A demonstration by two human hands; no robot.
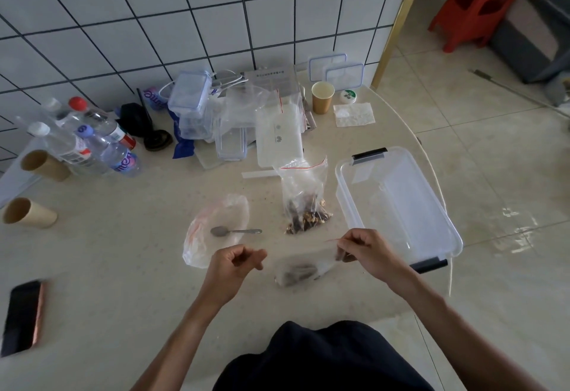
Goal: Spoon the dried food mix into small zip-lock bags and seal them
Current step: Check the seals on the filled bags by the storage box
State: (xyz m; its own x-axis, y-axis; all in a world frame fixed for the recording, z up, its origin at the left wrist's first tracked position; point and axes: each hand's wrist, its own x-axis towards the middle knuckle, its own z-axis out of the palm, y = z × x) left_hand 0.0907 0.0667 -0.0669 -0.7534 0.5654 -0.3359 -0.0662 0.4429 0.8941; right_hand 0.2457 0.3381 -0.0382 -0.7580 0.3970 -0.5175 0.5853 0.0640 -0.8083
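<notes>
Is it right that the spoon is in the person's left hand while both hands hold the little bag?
Not quite. In the head view the spoon lies on the table, on a crumpled bag, in no hand. The left hand and right hand do hold the little bag.

Bare table (123, 267) left (phone (23, 316) beyond)

Beige table (129, 267): spoon (236, 231), phone (23, 316), clear bin (398, 205).
</notes>
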